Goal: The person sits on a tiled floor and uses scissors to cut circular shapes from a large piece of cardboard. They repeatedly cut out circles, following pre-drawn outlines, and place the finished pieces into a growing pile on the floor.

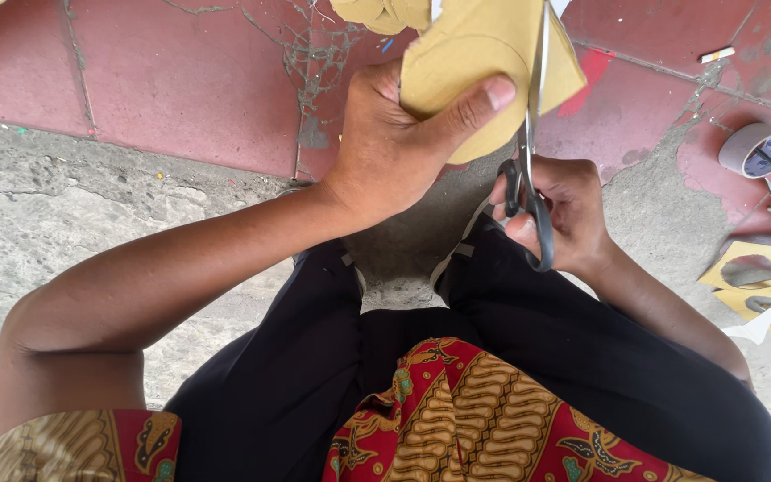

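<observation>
The left hand [394, 147] is pinching a tan cardboard sheet [484, 62], thumb on top, just beside the cut line. The right hand [559, 214] is gripping black scissors [528, 187], blades running up into the sheet. It looks light, stiff and bendable, best held close to the blades.
</observation>
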